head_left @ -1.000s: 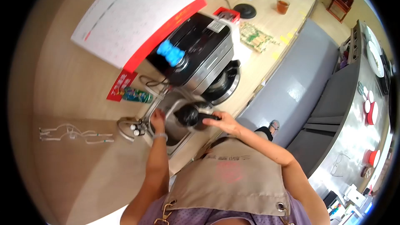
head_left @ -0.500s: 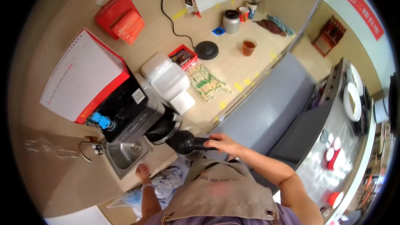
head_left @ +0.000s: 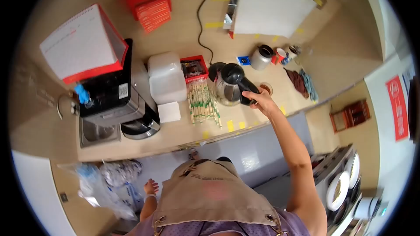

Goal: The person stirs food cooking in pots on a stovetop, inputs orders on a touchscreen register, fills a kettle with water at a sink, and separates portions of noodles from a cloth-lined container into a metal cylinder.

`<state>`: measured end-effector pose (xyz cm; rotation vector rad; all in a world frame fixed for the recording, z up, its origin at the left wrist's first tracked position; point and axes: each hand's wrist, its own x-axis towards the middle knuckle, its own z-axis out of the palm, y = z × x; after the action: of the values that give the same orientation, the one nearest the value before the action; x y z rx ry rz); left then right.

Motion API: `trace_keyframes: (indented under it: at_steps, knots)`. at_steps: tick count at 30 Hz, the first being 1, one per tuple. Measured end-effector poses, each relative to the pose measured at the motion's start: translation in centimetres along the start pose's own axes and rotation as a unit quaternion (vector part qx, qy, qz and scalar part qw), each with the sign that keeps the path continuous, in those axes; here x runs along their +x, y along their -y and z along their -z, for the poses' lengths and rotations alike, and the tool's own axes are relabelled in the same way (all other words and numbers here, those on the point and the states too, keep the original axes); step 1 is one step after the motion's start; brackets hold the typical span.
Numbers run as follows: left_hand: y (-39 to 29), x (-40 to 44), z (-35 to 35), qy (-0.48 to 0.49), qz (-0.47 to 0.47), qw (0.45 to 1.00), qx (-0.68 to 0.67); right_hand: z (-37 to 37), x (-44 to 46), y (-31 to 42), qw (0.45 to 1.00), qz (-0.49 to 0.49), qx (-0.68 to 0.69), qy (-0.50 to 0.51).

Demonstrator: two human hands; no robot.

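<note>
1. The kettle (head_left: 228, 88) is sitting just ahead and to the left of the right hand (head_left: 261, 99), with its black handle (head_left: 249, 89) running back into the grip.
2. The fingers of the right hand are closing around the lower part of that handle; the hand is holding nothing else.
3. The kettle is appearing over the counter (head_left: 173, 143), between the wrapped chopsticks (head_left: 203, 104) and a glass (head_left: 266, 88) partly hidden by the right hand; whether its bottom is touching the counter, I cannot tell.
4. The right arm is reaching forward from the body's right side, its elbow bending slightly and its forearm slanting inward to the handle.
5. The left hand (head_left: 151, 187) is hanging low beside the apron (head_left: 214, 192), near the plastic bags (head_left: 124, 172), its fingers spreading loosely and visibly gripping nothing.
</note>
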<state>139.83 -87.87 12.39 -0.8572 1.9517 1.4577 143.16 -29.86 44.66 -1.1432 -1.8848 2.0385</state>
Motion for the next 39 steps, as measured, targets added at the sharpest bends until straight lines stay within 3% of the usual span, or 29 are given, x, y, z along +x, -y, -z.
trace_keyframes:
  at_steps: [2, 4, 14, 22, 28, 30, 31, 32, 33, 34, 35, 36, 39]
  knots:
    - [1.8, -1.9, -2.3, 0.02, 0.035, 0.999, -0.037, 1.5, 3.8, 0.6, 0.999, 0.014, 0.012, 0.044]
    - [2.3, -4.3, -5.5, -0.031, 0.002, 0.992, -0.121, 2.4, 7.4, 0.9, 0.997, 0.043, 0.024, 0.065]
    - [14.5, -17.6, -23.1, -0.207, 0.108, 0.908, -0.348, 6.4, 22.6, 1.7, 0.971, -0.008, 0.021, 0.238]
    - [21.0, -29.4, -35.6, -0.291, 0.174, 0.822, -0.457, 7.7, 27.0, 1.1, 0.947, -0.054, 0.003, 0.316]
    - [20.8, -32.9, -38.2, -0.335, 0.154, 0.797, -0.478, 7.6, 27.8, 0.5, 0.943, -0.015, -0.049, 0.329]
    - [20.5, -33.7, -38.6, -0.342, 0.136, 0.803, -0.468, 8.7, 30.4, -0.7, 0.913, 0.031, -0.087, 0.397]
    - [20.0, -34.0, -38.5, -0.358, 0.131, 0.8, -0.464, 8.5, 29.8, -0.4, 0.92, -0.051, -0.056, 0.385]
    - [18.4, -34.6, -38.3, -0.381, 0.138, 0.793, -0.455, 9.0, 32.3, -1.9, 0.883, 0.056, -0.108, 0.453]
    - [17.0, -35.9, -38.1, -0.41, 0.139, 0.766, -0.475, 7.5, 29.7, -0.4, 0.888, -0.071, -0.071, 0.449]
    - [17.1, -35.4, -38.2, -0.424, 0.131, 0.774, -0.452, 7.3, 29.2, -0.2, 0.878, -0.095, -0.076, 0.463]
    - [17.6, -35.5, -38.2, -0.438, 0.117, 0.776, -0.438, 7.7, 30.9, -0.5, 0.882, -0.021, -0.109, 0.459]
    - [17.8, -35.2, -38.1, -0.454, 0.085, 0.755, -0.466, 6.5, 30.3, -0.6, 0.871, -0.075, -0.064, 0.481]
    - [17.5, -34.0, -36.7, -0.436, 0.082, 0.761, -0.472, 0.7, 23.5, -1.6, 0.85, -0.024, -0.165, 0.501]
